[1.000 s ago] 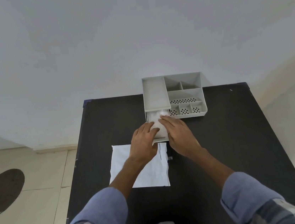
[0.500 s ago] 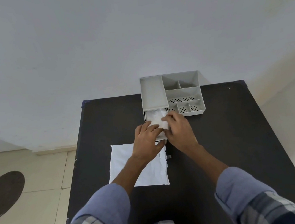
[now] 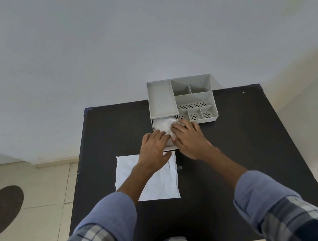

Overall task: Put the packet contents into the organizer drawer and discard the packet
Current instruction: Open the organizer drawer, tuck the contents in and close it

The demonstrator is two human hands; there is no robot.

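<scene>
Both hands lie flat and open: the left hand [image 3: 153, 147] steadies the pulled-out drawer [image 3: 168, 146] while the right hand [image 3: 189, 136] presses the white contents [image 3: 162, 125] down, probably so it can shut. The flattened packet [image 3: 157, 182] lies near the table's [image 3: 238, 150] front edge, not yet discarded.

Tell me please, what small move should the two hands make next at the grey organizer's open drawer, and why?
Probably press the white soft contents down flat. The pulled-out grey plastic drawer already holds them, and both the left hand and the right hand rest with spread fingers on its front part. The white flat packet lies on the black table nearer the person, not yet discarded.
</scene>
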